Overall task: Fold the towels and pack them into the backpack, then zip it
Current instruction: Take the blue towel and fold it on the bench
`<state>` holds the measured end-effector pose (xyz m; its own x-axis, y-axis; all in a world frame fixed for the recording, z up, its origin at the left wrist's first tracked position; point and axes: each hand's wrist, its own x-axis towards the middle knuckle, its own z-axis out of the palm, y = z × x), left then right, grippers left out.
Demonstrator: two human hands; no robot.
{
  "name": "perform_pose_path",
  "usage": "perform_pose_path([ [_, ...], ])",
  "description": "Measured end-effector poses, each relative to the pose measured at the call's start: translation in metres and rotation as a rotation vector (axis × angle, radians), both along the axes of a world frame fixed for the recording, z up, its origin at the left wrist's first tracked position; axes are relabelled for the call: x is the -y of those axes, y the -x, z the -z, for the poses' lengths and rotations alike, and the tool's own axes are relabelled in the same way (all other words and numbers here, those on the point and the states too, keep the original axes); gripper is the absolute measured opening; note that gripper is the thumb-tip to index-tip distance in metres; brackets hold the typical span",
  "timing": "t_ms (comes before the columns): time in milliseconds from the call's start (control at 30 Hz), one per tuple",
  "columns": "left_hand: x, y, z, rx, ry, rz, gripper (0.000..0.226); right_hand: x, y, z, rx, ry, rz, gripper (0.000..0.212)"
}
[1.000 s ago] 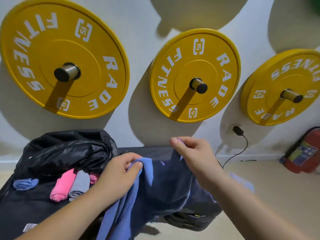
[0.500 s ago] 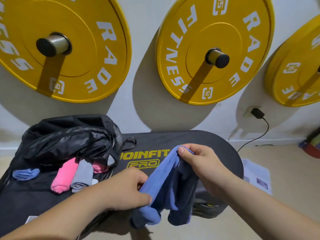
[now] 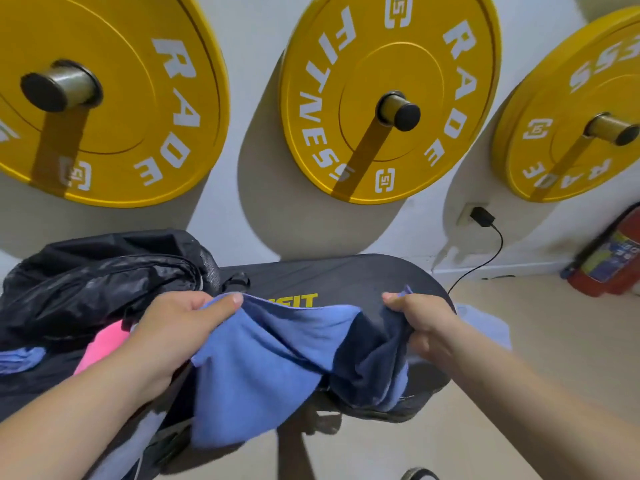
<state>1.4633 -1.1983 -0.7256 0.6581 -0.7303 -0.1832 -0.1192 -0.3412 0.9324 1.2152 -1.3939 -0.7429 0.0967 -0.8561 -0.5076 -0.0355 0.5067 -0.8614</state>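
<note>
Two rolled towels point(image 3: 100, 344) in backpack point(image 3: 104, 271)

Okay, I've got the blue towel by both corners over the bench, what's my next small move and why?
Probably bring the left hand across to the right hand, matching corners to halve the blue towel. It sags unfolded between both grips, and the open backpack already holds a rolled pink towel.
</note>
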Motion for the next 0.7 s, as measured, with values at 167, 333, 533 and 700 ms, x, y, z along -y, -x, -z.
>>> perform_pose_path([
  [167,-0.005,0.023,-0.005,-0.118,-0.054,0.106,0.053,-0.029,-0.018,-0.019,-0.034,0.186,-0.163,0.01],
  [333,0.002,0.044,-0.011,-0.296,-0.012,0.333,0.013,-0.075,-0.035,-0.036,0.007,0.262,-0.48,0.013],
  [533,0.008,0.055,-0.007,-0.22,0.095,0.092,0.008,-0.088,-0.046,-0.04,0.197,0.11,-0.606,0.02],
  [700,0.009,0.057,-0.01,-0.206,0.145,0.032,0.016,-0.086,-0.047,-0.037,0.184,0.153,-0.663,0.017],
])
